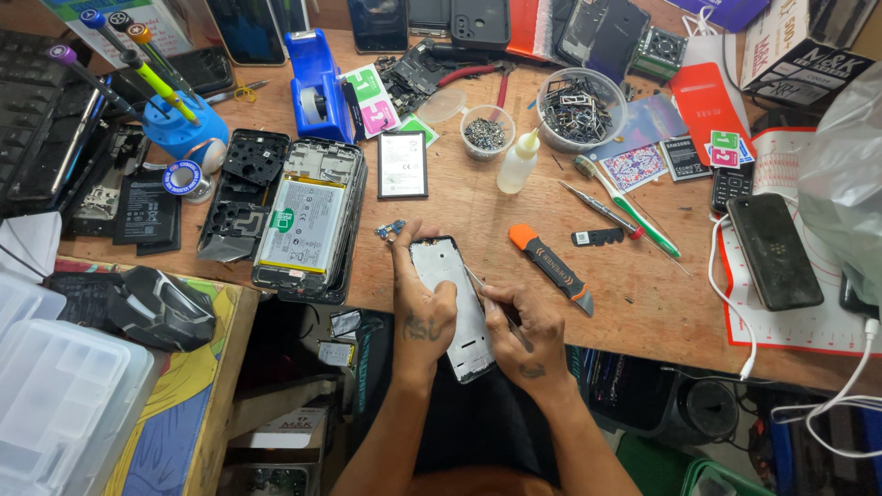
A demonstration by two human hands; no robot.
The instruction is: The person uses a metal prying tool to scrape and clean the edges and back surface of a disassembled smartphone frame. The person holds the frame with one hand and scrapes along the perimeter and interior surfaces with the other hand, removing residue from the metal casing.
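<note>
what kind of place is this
Likely a phone repair bench: an opened phone with its battery exposed, bowls of tiny parts, and the left hand steadying a phone frame on the worktable.

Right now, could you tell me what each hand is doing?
Left hand: closed on the phone frame.
Right hand: closed on thin tweezers.

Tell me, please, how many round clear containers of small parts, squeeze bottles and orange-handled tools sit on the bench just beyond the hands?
Round clear containers of parts: 2
Squeeze bottle: 1
Orange-handled tool: 1
Total: 4
</note>
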